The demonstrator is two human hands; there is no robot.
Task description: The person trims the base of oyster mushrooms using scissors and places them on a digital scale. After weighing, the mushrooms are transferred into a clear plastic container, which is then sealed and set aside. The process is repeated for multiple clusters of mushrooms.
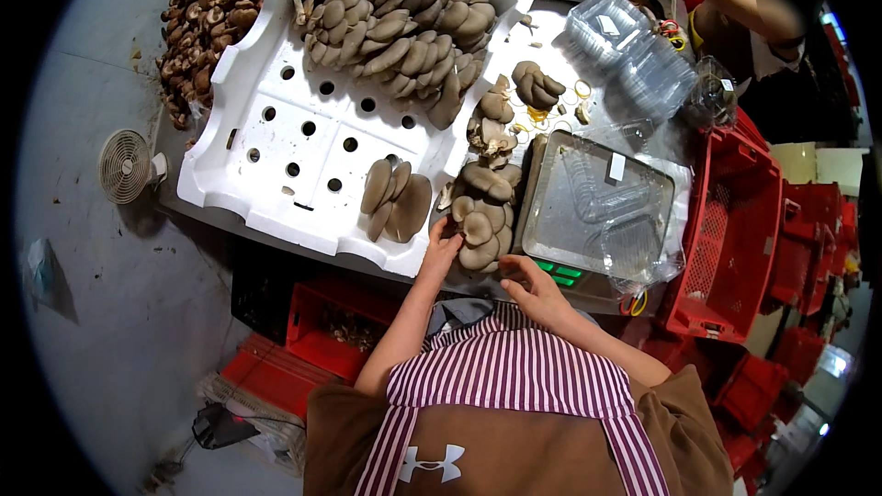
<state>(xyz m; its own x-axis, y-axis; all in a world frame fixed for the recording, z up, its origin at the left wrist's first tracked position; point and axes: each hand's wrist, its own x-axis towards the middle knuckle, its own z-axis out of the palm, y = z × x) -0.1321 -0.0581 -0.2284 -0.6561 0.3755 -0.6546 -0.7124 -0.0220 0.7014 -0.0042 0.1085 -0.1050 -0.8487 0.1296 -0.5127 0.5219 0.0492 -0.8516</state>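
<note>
My left hand (442, 248) rests its fingers on a cluster of grey-brown oyster mushrooms (481, 211) lying on the table between a white foam tray (276, 142) and a scale. My right hand (531, 282) hovers just below that cluster near the table's front edge, fingers spread and empty. A clear plastic clamshell box (606, 202) lies open on the scale platform (551, 220). A small bunch of mushrooms (395, 197) lies at the tray's near end, and a large heap (395, 23) fills its far end.
Stacked clear clamshell boxes (629, 50) and loose rubber bands (582, 89) lie at the back right. Red crates (726, 239) stand to the right and below the table. Dark mushrooms (207, 18) pile at far left beside a small fan (124, 165). Another person (744, 9) works at the top right.
</note>
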